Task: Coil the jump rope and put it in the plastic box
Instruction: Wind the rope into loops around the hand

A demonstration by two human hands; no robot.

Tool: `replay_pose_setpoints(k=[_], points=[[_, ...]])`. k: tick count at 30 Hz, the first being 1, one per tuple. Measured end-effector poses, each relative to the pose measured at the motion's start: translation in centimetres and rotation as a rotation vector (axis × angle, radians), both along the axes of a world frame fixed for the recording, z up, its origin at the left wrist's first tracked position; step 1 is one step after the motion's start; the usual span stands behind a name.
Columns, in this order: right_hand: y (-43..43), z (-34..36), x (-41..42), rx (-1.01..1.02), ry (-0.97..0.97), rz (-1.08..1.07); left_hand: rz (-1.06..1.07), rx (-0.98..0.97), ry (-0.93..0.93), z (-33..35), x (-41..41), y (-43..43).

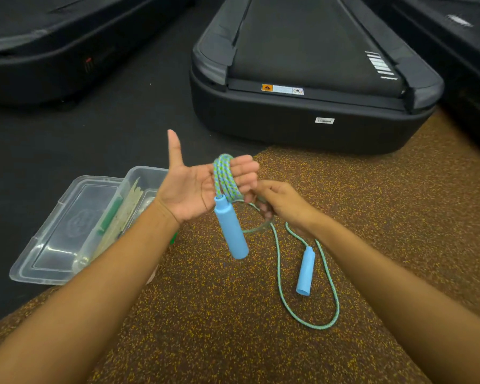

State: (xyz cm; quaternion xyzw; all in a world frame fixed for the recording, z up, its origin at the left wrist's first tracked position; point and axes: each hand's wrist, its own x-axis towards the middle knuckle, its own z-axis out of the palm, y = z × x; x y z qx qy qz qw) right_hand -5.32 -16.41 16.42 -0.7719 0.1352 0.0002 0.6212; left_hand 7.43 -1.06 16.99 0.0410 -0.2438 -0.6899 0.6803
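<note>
The jump rope (224, 177) is a blue-green braided cord with two light blue handles. Several turns of it are wound around the fingers of my left hand (197, 187), palm up and thumb raised. One handle (231, 230) hangs down from that hand. My right hand (277, 203) pinches the cord just below the coil. The loose cord (311, 320) loops over the brown floor, and the second handle (305, 271) lies there. The clear plastic box (147, 176) stands open to the left, partly hidden behind my left forearm.
The box's clear lid (67, 225) lies flat beside it on the black mat, and the box holds green and pale items. A black treadmill (311, 87) stands right ahead, with others at the far left and right. Speckled brown flooring (219, 328) lies under my arms.
</note>
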Motion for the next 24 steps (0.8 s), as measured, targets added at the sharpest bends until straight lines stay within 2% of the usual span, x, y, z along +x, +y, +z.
replay_pose_setpoints(k=[3, 7, 13, 16, 20, 24], points=[[0.7, -0.1, 0.0, -0.031, 0.066, 0.107, 0.169, 0.058, 0.002, 0.1, 0.9, 0.8], [1.5, 0.3, 0.3, -0.162, 0.154, 0.243, 0.546, 0.307, -0.070, 0.4, 1.3, 1.5], [2.8, 2.7, 0.6, -0.485, 0.273, 0.482, 0.734, 0.396, -0.007, -0.2, 1.4, 1.5], [3.8, 4.3, 0.6, -0.604, 0.255, 0.530, 0.719, 0.439, -0.018, -0.4, 1.5, 1.8], [4.0, 6.8, 0.9, -0.898, 0.135, 0.522, 0.596, 0.546, -0.152, -0.3, 1.1, 1.6], [3.3, 8.1, 1.4, -0.944, -0.001, 0.421, 0.382, 0.631, -0.370, -0.3, -0.1, 1.0]])
